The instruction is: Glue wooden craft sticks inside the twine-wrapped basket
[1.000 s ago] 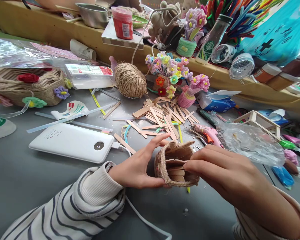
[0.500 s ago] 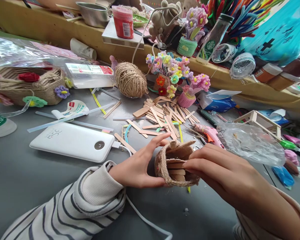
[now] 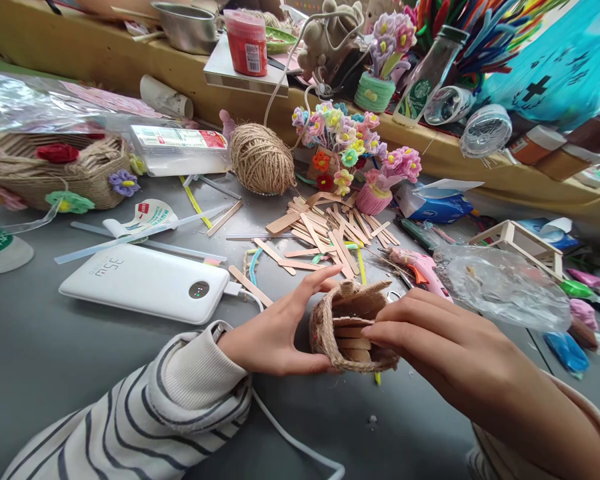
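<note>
A small twine-wrapped basket (image 3: 323, 333) is tilted so that its opening faces me. Flat wooden craft sticks (image 3: 353, 343) line the inside. My left hand (image 3: 275, 327) grips the basket from the left, thumb along the lower side and fingers behind it. My right hand (image 3: 440, 333) comes from the right, its fingers bent over the rim, with the fingertips inside against the sticks. The right thumb is hidden. Behind the basket lies a pile of loose craft sticks (image 3: 325, 230), and a pink glue gun (image 3: 423, 267) is just past my right hand.
A white power bank (image 3: 145, 287) with a cable lies at left. Behind are a ball of twine (image 3: 261, 159), pipe-cleaner flowers (image 3: 345, 143) and a larger twine basket (image 3: 87, 193). Clear plastic (image 3: 510, 287) and a small wooden frame (image 3: 520, 243) are at right.
My right fingertips have shifted slightly left inside the basket. My left hand and the basket are practically unmoved.
</note>
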`<act>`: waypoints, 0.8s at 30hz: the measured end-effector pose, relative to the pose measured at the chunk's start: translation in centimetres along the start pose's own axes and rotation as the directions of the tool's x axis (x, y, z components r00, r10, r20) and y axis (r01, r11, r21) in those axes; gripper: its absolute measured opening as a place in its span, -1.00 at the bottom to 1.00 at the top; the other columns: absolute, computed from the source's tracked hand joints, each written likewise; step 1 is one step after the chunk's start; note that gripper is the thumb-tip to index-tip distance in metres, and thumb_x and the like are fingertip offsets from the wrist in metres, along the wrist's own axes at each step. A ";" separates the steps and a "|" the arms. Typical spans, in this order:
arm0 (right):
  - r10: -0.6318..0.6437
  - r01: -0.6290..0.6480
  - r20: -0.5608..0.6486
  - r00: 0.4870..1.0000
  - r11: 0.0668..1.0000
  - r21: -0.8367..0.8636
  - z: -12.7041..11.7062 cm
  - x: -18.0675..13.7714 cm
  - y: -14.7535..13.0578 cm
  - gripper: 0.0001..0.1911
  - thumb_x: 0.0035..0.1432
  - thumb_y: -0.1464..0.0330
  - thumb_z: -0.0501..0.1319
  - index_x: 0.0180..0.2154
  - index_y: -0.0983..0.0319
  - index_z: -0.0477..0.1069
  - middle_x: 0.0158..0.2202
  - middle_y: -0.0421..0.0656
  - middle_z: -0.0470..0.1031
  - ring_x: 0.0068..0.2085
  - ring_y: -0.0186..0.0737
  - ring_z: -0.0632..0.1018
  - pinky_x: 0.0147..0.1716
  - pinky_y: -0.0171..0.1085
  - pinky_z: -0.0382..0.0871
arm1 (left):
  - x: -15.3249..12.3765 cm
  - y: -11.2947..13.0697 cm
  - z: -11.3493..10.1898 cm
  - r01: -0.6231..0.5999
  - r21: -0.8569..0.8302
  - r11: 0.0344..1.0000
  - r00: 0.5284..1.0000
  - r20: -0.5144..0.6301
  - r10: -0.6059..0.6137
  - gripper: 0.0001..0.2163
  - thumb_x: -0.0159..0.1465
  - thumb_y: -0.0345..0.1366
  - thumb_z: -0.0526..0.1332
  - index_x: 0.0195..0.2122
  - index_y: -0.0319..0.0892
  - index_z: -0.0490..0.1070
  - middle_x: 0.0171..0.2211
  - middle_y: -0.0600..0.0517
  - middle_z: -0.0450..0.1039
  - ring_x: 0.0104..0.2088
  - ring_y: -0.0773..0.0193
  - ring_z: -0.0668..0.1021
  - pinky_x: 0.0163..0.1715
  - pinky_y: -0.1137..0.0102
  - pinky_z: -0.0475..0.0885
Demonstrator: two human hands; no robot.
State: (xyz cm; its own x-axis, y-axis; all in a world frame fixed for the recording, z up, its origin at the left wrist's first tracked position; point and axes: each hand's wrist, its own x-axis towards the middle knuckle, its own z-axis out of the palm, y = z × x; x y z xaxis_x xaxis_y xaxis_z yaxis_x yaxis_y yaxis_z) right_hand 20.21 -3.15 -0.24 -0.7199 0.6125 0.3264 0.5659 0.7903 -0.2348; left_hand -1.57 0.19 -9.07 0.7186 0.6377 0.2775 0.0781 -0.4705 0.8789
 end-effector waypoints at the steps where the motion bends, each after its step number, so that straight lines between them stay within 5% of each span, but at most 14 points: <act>1: -0.001 0.001 -0.001 1.000 1.000 -0.002 0.0 0.0 0.0 -0.79 0.22 0.57 0.01 -0.23 0.31 0.39 -0.37 -0.11 0.48 -0.34 -0.33 0.42 -0.35 -0.35 0.34 | 0.0 0.0 0.0 -0.006 -0.005 1.000 1.000 -0.002 0.006 -0.11 0.08 -0.26 0.34 0.27 -0.02 -0.30 0.26 -0.11 -0.07 0.23 0.06 0.17 0.25 0.17 0.04; 16: 0.027 -0.030 0.053 0.998 0.998 0.062 0.2 0.3 -0.1 -0.80 0.24 0.55 0.00 -0.26 0.31 0.38 -0.37 -0.14 0.41 -0.32 -0.35 0.35 -0.34 -0.38 0.27 | 0.1 0.2 -0.1 -0.011 0.003 1.000 1.000 -0.008 0.011 -0.12 0.09 -0.28 0.33 0.27 -0.03 -0.31 0.25 -0.12 -0.07 0.22 0.09 0.20 0.23 0.21 0.09; 24: 0.047 -0.053 0.121 0.992 0.997 0.054 -0.3 0.5 0.0 -0.73 0.26 0.54 -0.07 -0.33 0.27 0.37 -0.37 -0.15 0.39 -0.34 -0.34 0.36 -0.37 -0.37 0.27 | 0.0 0.4 -0.2 0.038 -0.059 0.998 0.999 0.006 -0.038 -0.08 0.04 -0.36 0.34 0.27 0.00 -0.31 0.17 -0.11 0.12 0.20 0.04 0.24 0.20 0.15 0.12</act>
State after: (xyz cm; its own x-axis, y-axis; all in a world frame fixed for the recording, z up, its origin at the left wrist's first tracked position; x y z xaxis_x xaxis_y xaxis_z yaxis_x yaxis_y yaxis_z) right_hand 19.96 -2.88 0.17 -0.7361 0.6460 0.2020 0.5809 0.7562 -0.3012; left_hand -1.66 0.12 -8.66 0.7193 0.6512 0.2420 0.0645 -0.4094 0.9101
